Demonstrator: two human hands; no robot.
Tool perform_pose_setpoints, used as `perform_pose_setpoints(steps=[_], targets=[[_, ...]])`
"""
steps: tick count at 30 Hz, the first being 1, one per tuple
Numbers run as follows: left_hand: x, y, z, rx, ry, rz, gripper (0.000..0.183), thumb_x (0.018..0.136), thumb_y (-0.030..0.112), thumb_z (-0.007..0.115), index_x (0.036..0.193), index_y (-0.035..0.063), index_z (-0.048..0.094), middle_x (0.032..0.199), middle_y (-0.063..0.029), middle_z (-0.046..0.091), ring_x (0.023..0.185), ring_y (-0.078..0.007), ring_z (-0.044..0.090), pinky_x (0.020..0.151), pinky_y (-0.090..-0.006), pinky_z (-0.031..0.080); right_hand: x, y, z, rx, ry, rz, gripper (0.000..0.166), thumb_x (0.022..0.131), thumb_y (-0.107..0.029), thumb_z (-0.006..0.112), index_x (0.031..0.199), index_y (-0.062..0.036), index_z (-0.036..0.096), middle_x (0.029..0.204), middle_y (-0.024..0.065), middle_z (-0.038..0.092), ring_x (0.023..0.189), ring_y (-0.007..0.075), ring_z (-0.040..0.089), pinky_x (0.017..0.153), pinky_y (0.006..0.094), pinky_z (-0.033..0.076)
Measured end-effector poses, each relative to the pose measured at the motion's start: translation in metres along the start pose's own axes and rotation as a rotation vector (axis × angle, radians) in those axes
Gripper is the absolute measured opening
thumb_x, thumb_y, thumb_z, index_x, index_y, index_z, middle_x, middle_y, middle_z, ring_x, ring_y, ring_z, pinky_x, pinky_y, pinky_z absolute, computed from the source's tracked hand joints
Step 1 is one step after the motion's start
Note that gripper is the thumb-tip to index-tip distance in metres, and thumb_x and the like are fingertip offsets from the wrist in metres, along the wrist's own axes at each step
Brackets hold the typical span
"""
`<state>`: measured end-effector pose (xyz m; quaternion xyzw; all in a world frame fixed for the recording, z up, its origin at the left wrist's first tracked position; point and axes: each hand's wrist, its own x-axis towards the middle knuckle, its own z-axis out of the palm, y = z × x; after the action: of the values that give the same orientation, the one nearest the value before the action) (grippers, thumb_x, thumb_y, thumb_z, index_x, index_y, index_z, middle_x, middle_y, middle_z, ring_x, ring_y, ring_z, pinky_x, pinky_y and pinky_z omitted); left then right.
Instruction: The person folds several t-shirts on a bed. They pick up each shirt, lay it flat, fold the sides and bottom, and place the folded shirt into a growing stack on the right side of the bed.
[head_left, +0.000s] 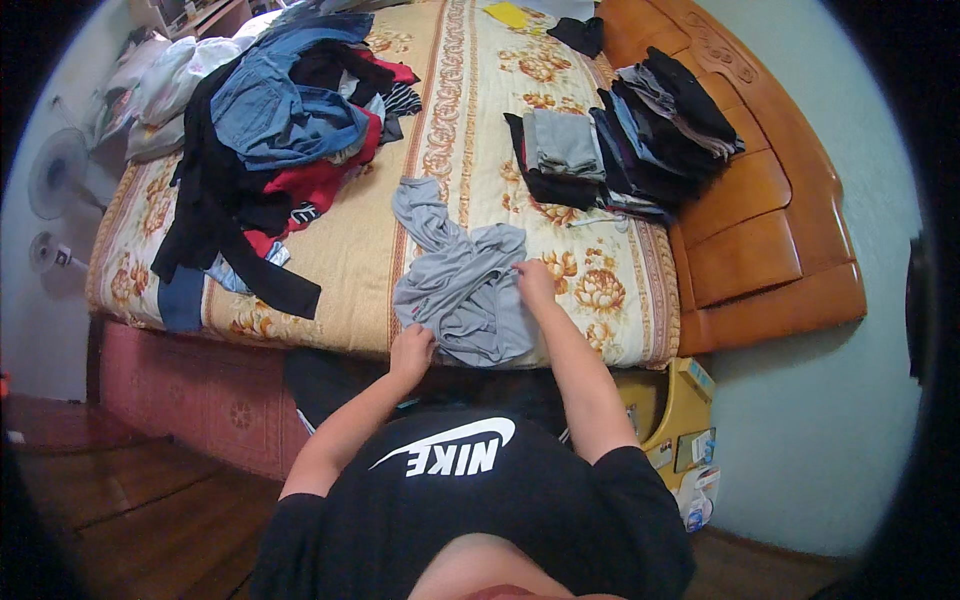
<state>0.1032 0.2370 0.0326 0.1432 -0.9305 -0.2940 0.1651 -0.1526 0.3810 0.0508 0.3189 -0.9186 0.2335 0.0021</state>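
Observation:
A crumpled grey garment (465, 285) lies at the near edge of the bed, one sleeve-like part stretched away from me. My left hand (412, 349) pinches its near left edge, close to a small red mark on the fabric. On the opposite side, my right hand (535, 283) grips the garment's right edge. Both sets of fingertips are partly hidden by the hands and the cloth folds. The garment rests on a floral bedspread (360, 300).
A loose heap of clothes with a blue denim garment (289, 112) lies to the left. Folded dark clothes (660, 135) and a folded grey garment (564, 142) are stacked near the wooden headboard (742, 225). A yellow item (507, 15) lies far off; fans (60, 172) stand left.

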Motion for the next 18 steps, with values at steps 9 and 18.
perform_pose_setpoints(steps=[9,18], targets=[[0.023,0.003,-0.055,-0.834,0.017,-0.398,0.009,0.085,0.008,0.050,0.077,0.0027,0.050,0.073,-0.0003,0.049,0.068,-0.0068,0.045,0.061,-0.0224,0.039,0.021,0.014,0.036,0.098,-0.032,-0.196,0.014,0.069,-0.008,0.057,0.079,-0.0091,0.066,0.089,0.0092,0.058,0.085,0.0288,0.054,0.078,0.0376,0.044],[0.059,-0.026,-0.059,-1.078,0.081,-0.400,0.009,0.088,0.017,0.050,0.084,0.0091,0.050,0.073,0.0050,0.049,0.065,-0.0032,0.045,0.056,-0.0201,0.037,0.040,-0.026,-0.134,0.854,-0.055,-0.019,0.013,0.078,-0.010,0.056,0.067,-0.0031,0.057,0.063,-0.0045,0.051,0.060,0.0034,0.045,0.054,0.0191,0.035]])
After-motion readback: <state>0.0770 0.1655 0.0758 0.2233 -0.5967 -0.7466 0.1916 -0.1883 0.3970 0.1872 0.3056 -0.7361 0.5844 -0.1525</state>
